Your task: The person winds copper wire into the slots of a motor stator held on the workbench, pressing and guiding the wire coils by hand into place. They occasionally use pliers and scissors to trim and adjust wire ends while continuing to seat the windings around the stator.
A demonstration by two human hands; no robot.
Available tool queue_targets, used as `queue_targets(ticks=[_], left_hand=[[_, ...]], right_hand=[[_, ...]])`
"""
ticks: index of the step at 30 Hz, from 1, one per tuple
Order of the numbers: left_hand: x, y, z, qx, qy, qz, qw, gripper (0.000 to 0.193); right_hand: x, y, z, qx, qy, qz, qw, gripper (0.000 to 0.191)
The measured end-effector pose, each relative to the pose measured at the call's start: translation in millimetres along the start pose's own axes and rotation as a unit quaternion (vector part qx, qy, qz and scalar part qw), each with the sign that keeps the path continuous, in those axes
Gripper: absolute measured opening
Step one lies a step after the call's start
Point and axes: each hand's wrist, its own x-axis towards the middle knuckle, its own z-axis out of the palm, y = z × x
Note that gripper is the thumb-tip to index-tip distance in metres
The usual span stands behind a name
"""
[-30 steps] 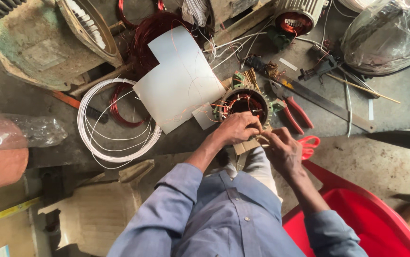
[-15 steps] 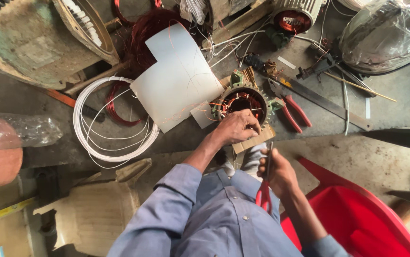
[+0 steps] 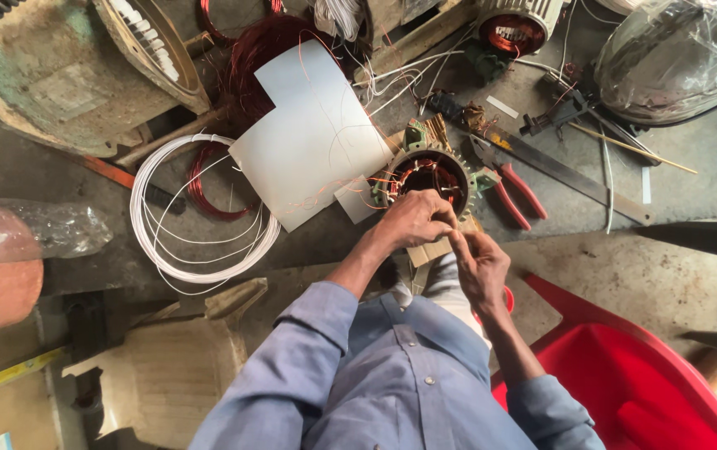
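Note:
A round motor stator (image 3: pixel 425 169) with copper windings sits on a small wooden block on the concrete floor, just ahead of my knees. My left hand (image 3: pixel 412 218) lies curled over its near rim, fingers closed on the thin copper wire there. My right hand (image 3: pixel 477 262) is just right of it, and its pinched fingertips meet the left hand's at the rim. What it pinches is too thin to make out, likely the same wire. Blue sleeves cover both my forearms.
A white insulating sheet (image 3: pixel 317 142) lies left of the stator, and a white wire coil (image 3: pixel 200 218) further left. Red-handled pliers (image 3: pixel 515 192) and a long metal blade (image 3: pixel 567 171) lie to the right. A red plastic chair (image 3: pixel 658 375) stands at bottom right. A green motor housing (image 3: pixel 58 83) sits at top left.
My right hand held something red-handled low by my lap half a second ago. It has come up to the stator's rim and now pinches beside my left hand, which stayed put.

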Motion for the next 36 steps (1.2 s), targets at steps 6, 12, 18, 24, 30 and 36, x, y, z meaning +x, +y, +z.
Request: queue_targets(ticks=[6, 12, 18, 24, 30, 36], left_hand=[[6, -1, 2, -0.002, -0.015, -0.011, 1.000, 0.022], [6, -7, 2, -0.012, -0.035, 0.019, 0.999, 0.022], [9, -11, 5, 0.021, -0.030, 0.011, 0.999, 0.021], [4, -10, 3, 0.007, -0.021, 0.034, 0.999, 0.020], [8, -10, 2, 0.014, -0.031, 0.048, 0.998, 0.023], [8, -13, 3, -0.016, -0.037, 0.021, 0.999, 0.019]], right_hand=[[7, 30, -3, 0.063, -0.035, 0.024, 0.997, 0.029], [20, 25, -55, 0.130, -0.068, 0.005, 0.989, 0.027], [72, -22, -54, -0.263, -0.155, -0.455, 0.837, 0.037], [100, -79, -96, -0.334, -0.230, -0.623, 0.669, 0.027], [97, -78, -66, -0.320, -0.204, -0.625, 0.683, 0.032], [47, -19, -100, -0.177, -0.251, -0.366, 0.879, 0.020]])
